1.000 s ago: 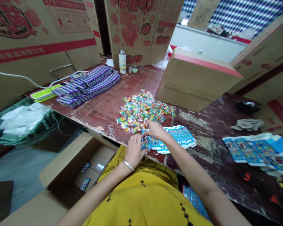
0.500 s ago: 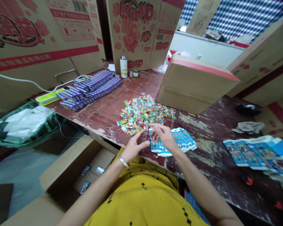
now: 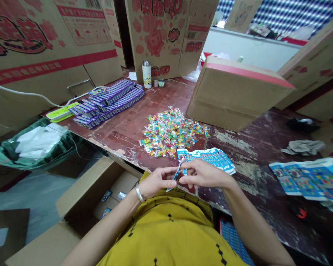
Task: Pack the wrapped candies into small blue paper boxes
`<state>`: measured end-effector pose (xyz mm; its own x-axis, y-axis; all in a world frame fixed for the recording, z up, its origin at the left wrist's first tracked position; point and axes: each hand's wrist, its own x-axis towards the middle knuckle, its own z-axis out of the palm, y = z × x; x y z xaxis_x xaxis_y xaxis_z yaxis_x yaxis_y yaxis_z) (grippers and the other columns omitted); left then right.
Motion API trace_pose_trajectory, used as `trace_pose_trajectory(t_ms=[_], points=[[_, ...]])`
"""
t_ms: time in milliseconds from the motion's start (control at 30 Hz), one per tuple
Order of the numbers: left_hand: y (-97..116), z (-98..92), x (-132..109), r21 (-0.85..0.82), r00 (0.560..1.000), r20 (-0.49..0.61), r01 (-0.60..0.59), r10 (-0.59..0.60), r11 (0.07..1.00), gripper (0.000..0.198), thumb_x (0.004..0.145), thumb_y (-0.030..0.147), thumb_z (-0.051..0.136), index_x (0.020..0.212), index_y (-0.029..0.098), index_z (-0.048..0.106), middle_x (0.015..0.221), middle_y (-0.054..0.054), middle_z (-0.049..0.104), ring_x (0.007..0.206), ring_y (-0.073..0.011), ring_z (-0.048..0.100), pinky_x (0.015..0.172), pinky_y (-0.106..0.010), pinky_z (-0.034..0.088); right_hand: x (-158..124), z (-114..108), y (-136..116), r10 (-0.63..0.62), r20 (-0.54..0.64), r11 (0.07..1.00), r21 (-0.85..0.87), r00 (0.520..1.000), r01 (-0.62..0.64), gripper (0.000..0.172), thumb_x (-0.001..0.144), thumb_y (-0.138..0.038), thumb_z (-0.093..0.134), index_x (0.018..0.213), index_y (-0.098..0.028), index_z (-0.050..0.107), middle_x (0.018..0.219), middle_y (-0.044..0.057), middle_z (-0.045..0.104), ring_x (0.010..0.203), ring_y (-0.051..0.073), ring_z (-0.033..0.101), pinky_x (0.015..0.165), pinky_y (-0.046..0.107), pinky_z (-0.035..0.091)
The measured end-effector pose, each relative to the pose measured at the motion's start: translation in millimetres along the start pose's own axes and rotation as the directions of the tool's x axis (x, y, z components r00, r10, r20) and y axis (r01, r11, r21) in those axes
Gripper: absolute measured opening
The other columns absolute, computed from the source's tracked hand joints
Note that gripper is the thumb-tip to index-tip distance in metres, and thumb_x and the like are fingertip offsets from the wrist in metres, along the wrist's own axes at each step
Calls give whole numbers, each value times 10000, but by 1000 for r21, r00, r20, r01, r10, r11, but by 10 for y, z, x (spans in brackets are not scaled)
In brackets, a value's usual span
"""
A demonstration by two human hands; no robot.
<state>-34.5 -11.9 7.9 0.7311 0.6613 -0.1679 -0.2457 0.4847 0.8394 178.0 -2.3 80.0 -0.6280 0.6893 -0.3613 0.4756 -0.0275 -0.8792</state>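
Observation:
Between my two hands, close to the table's front edge, is a small printed carton (image 3: 178, 174), partly hidden by fingers. My left hand (image 3: 158, 181), with a silver bangle at its wrist, pinches the carton's left side. The fingers of my right hand (image 3: 204, 173) are curled onto its right side. Just beyond the right hand lies a fanned stack of flat blue printed cartons (image 3: 215, 158). Farther back, a heap of small clear candy packets (image 3: 172, 133) with colourful sweets is spread on the table.
Purple small boxes (image 3: 108, 101) are stacked at the back left, near a white bottle (image 3: 147, 75). A large cardboard box (image 3: 238, 96) stands behind the heap. More flat blue cartons (image 3: 305, 179) lie right. Below left is an open cardboard box (image 3: 83, 192) holding several small packs.
Both hands have come nearer to my body, holding the small carton, which now shows opened up between the fingers. The right hand has moved off the fanned stack. The view has shifted slightly.

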Motion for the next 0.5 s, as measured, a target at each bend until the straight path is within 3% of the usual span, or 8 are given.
trace_pose_trajectory(t_ms=[100,167,200,267,300,333,400,500], points=[[-1,15,11,-5,999,-36,24,-24,1000,382,707,373,778,996,131,715,842,-46,700,706,-143,611,675,-232,436,-9,77,36,18,30,998,58,999,-20,244,819,-425,631,897,-196,664,582,-11,656,437,139,604,418,227,475],[-13,7,34,22,991,-134,-17,20,1000,337,742,390,745,945,121,721,803,-38,694,662,-131,593,656,-232,435,20,163,85,-2,-141,989,143,990,22,262,816,-425,640,945,-197,660,593,-14,657,447,134,601,436,230,479],[-26,6,51,49,976,-206,-62,70,997,322,753,382,736,942,122,722,823,-39,698,686,-136,597,684,-240,444,49,219,119,-18,-305,983,171,952,73,263,815,-417,647,963,-199,655,629,-7,669,493,136,618,476,235,496],[-63,22,88,104,920,-348,-154,181,983,287,768,351,726,947,126,719,879,-39,703,760,-149,604,753,-256,454,130,354,202,-54,-623,968,159,780,194,248,798,-391,677,954,-201,651,758,19,695,658,151,657,592,249,528],[-85,41,106,121,888,-402,-190,223,974,267,778,337,717,946,129,716,890,-37,701,783,-150,602,772,-258,455,178,429,247,-66,-717,962,139,694,235,231,787,-379,691,926,-199,651,809,28,696,733,160,659,641,255,532],[-105,65,121,132,861,-441,-217,253,967,248,787,325,708,942,131,710,889,-35,698,794,-149,600,777,-256,459,226,504,291,-70,-763,956,131,643,261,217,776,-373,703,887,-195,647,830,33,692,768,168,653,659,258,532],[-127,121,136,157,819,-486,-261,304,953,242,783,298,712,968,143,683,891,-31,690,809,-144,603,771,-248,469,309,636,362,-41,-792,945,168,609,281,205,794,-380,683,848,-188,635,792,27,679,721,166,637,629,258,525],[-96,177,108,237,759,-515,-322,400,917,392,772,259,724,1132,190,584,949,-33,671,863,-151,617,781,-251,494,374,749,403,24,-817,915,250,576,317,299,807,-381,672,1035,-191,634,839,34,689,692,164,637,601,261,525]])
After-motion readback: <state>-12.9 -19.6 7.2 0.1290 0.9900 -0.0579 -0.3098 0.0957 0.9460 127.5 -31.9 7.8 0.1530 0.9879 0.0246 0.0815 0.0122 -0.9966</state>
